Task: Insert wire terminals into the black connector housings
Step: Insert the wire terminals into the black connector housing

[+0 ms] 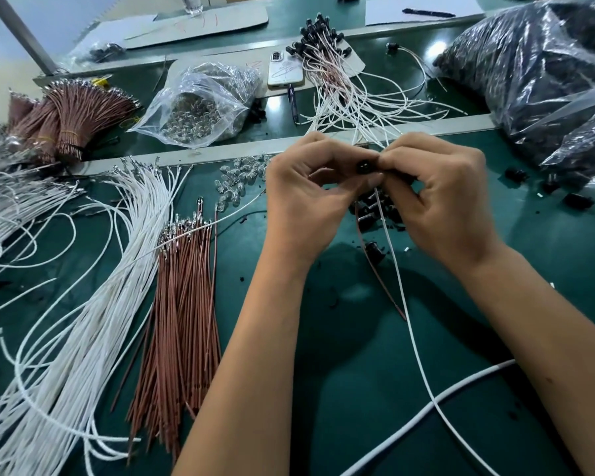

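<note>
Green matting covers your desk (340,389), and stock is fanned within reach so each pick is short. Nearest, white wires (93,304) and brown wires (182,304) lie left, terminals pointing away from you. Above the middle, your left hand (306,201) and right hand (440,197) both pinch one black housing (364,166), each grip narrow around it; its white and brown leads hang toward you. Farther off lie finished assemblies (327,63), likely parked clear.

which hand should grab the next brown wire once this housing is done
Probably the left hand: the loose brown wires lie on its side of the mat. The right hand would have to cross over, and both now pinch the black housing.
</note>
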